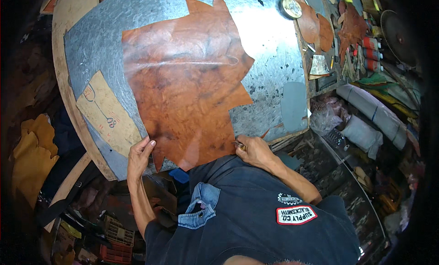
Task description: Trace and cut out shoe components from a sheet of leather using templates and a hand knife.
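Note:
A large brown leather hide (187,86) with jagged cut-out edges lies flat on a grey metal-topped table (270,41). My left hand (138,156) presses its fingers on the hide's near left edge, holding it down. My right hand (253,149) is closed around a small cutting tool (239,145) at the hide's near right edge. A tan cardboard pattern piece (107,112) lies on the table just left of the hide, close to my left hand.
A grey pattern piece (293,105) lies at the table's right edge. A round tin (291,8) sits at the far right. Leather scraps (320,29), tools and red tubes (371,48) crowd a shelf to the right. Yellow leather (32,157) lies lower left.

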A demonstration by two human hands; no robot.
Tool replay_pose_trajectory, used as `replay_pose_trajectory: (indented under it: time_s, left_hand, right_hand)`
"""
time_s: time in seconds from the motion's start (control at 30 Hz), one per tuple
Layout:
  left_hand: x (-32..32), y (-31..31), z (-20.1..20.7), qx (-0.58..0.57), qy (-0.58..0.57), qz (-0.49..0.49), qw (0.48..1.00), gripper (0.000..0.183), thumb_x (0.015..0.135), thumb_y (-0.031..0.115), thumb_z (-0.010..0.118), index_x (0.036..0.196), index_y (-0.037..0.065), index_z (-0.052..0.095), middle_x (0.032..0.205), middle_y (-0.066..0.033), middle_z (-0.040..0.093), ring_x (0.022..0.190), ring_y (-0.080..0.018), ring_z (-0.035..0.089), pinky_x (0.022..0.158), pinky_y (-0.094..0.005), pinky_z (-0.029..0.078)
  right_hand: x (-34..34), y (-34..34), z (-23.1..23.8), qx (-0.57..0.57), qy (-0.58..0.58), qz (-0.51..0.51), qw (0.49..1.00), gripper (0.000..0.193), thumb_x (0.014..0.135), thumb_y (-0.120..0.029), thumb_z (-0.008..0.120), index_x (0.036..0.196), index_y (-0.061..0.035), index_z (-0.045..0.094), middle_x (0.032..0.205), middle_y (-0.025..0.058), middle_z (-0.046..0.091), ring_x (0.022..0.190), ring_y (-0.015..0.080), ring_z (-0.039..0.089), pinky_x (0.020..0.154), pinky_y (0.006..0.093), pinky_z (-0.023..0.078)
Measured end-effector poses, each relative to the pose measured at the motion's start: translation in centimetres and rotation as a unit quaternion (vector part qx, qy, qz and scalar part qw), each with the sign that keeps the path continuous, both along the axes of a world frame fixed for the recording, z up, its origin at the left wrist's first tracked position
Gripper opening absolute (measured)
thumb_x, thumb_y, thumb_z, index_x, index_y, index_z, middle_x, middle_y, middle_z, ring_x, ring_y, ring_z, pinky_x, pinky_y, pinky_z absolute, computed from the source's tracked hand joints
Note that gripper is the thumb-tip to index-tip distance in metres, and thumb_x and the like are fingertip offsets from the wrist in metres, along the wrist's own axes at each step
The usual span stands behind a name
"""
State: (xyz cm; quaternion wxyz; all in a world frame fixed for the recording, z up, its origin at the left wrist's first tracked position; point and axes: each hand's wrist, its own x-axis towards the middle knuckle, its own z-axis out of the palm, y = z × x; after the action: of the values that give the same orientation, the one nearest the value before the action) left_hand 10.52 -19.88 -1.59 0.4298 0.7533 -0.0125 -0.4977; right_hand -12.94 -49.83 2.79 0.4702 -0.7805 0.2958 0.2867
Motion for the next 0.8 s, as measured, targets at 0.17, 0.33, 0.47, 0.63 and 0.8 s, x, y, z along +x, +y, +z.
replay_pose_trajectory:
  time_s: [0.17,0.33,0.47,0.63,0.8]
  left_hand:
    - [0.2,0.3,0.3,0.046,-0.028,-0.058,0.997,0.037,0.094,0.018,0.062,0.121,-0.007,0.060,0.110,-0.0107,0.069,0.102,-0.0115,0.058,0.090,-0.0274,0.046]
    - [0.3,-0.3,0.6,0.056,-0.062,-0.062,0.995,0.036,0.095,0.017,0.060,0.121,-0.008,0.060,0.109,-0.0087,0.069,0.100,-0.0104,0.058,0.089,-0.0261,0.045]
    - [0.1,-0.7,0.8,0.018,-0.021,-0.015,1.000,0.038,0.096,0.017,0.059,0.124,-0.009,0.056,0.102,-0.0020,0.066,0.094,-0.0074,0.055,0.083,-0.0239,0.045]
    - [-0.2,-1.0,0.7,-0.044,-0.012,0.007,0.999,0.037,0.097,0.016,0.058,0.121,-0.012,0.056,0.098,-0.0002,0.064,0.090,-0.0059,0.054,0.078,-0.0221,0.045]
    - [-0.6,-3.8,-0.3,-0.009,-0.030,0.014,0.999,0.037,0.097,0.017,0.058,0.122,-0.010,0.056,0.092,-0.0023,0.064,0.077,-0.0077,0.056,0.062,-0.0214,0.045]
  right_hand:
    - [0.8,-0.8,0.1,0.018,0.016,0.047,0.999,0.019,0.081,-0.015,0.063,0.089,0.0026,0.061,0.070,0.0278,0.062,0.070,0.0451,0.064,0.064,0.0503,0.050]
    - [0.9,-0.9,0.0,0.028,0.017,0.041,0.999,0.020,0.081,-0.015,0.063,0.090,0.0030,0.062,0.069,0.0276,0.062,0.068,0.0448,0.064,0.063,0.0496,0.050]
    - [0.7,-0.5,-0.1,0.011,-0.010,0.018,1.000,0.019,0.081,-0.015,0.062,0.087,0.0031,0.062,0.069,0.0264,0.063,0.068,0.0442,0.064,0.062,0.0489,0.050]
    - [0.2,0.0,-0.5,-0.008,-0.022,-0.025,0.999,0.018,0.080,-0.014,0.060,0.085,0.0031,0.062,0.070,0.0267,0.063,0.066,0.0439,0.063,0.061,0.0482,0.050]
    - [-0.4,-1.3,-1.3,-0.133,-0.036,-0.115,0.984,0.019,0.080,-0.017,0.058,0.089,-0.0008,0.060,0.075,0.0274,0.060,0.070,0.0467,0.060,0.062,0.0501,0.047]
